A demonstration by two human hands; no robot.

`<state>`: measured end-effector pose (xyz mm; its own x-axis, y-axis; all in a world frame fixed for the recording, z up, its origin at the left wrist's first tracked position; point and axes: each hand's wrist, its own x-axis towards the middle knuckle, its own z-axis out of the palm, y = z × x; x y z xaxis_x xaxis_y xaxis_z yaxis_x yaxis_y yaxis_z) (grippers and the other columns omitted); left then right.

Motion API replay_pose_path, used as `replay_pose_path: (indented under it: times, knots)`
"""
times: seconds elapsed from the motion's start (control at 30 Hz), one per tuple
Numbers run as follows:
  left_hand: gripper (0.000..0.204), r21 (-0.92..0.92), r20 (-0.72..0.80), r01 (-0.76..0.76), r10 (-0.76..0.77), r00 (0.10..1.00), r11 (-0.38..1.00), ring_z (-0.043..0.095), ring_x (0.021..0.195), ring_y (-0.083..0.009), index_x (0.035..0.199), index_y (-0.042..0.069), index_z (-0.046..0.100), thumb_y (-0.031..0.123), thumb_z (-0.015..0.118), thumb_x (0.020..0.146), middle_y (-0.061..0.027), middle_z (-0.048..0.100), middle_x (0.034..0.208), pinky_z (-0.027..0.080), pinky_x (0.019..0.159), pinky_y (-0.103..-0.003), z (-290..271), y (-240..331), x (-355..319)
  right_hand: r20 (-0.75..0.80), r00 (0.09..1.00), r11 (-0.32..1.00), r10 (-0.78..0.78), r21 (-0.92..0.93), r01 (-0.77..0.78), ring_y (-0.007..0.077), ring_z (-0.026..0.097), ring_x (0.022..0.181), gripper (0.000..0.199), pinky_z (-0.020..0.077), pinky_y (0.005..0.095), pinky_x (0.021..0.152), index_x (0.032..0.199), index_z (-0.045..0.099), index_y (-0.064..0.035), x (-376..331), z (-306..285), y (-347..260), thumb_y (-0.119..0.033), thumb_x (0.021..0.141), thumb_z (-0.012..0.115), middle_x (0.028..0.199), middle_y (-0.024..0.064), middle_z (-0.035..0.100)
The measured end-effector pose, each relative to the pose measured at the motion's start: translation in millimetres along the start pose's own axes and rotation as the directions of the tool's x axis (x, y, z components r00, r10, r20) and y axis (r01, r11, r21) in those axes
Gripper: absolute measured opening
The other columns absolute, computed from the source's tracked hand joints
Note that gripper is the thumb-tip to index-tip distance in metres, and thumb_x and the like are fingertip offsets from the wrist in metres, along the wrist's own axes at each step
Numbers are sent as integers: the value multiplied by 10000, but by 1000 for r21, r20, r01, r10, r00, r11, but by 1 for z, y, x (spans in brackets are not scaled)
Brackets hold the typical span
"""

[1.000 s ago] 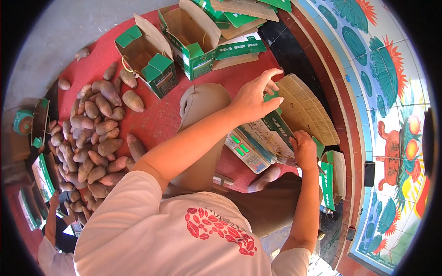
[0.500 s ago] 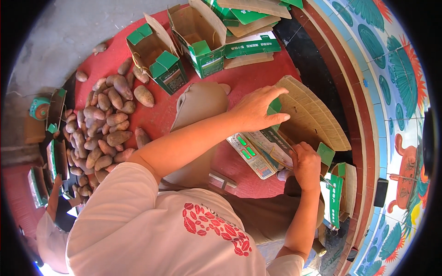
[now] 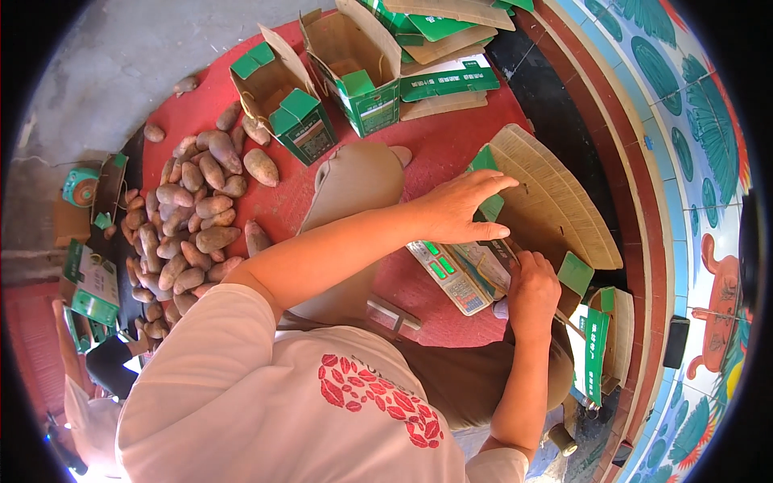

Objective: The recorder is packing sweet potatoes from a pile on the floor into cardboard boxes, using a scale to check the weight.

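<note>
Left hand (image 3: 460, 209): open, thumb and fingers spread at the box; contact unclear. Right hand (image 3: 534, 291), at its 5 o'clock: fingers curled at the box's near edge; cannot tell whether they grip it. Box (image 3: 551, 197), at 3 o'clock from left hand: top open, brown inside, green flaps. Scale (image 3: 459, 286), at 6 o'clock: display lit green; cannot tell whether the box rests on it. Further out, same centre: piled sweet potatoes (image 3: 195, 254) at 9 o'clock; two open cartons (image 3: 374, 105) at 10 to 11; tiled wall (image 3: 660, 121) at 3.
</note>
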<state>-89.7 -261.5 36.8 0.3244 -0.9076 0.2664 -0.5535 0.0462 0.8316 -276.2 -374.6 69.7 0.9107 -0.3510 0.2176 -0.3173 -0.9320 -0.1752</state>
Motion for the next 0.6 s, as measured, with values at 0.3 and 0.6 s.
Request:
replay_pose_path:
  times: [0.3, 0.6]
  knots:
    - [714, 72, -52, -9, 12, 999, 997, 421, 1229, -390, 1368, 89, 425, 374, 716, 781, -214, 432, 1324, 371, 1029, -462, 17, 0, 4, 73, 997, 999, 28, -38, -25, 308, 577, 773, 70, 479, 410, 674, 827, 586, -40, -3, -5, 5, -53, 794, 645, 790, 115, 572]
    - [754, 135, -27, 23, -19, 999, 991, 391, 1243, -413, 1395, 142, 380, 397, 727, 776, -225, 380, 1348, 364, 1032, -488, 21, 0, 4, 92, 995, 996, 28, -82, -21, 300, 587, 773, 69, 486, 408, 670, 878, 614, -45, -5, -4, 5, -72, 818, 634, 817, 111, 587]
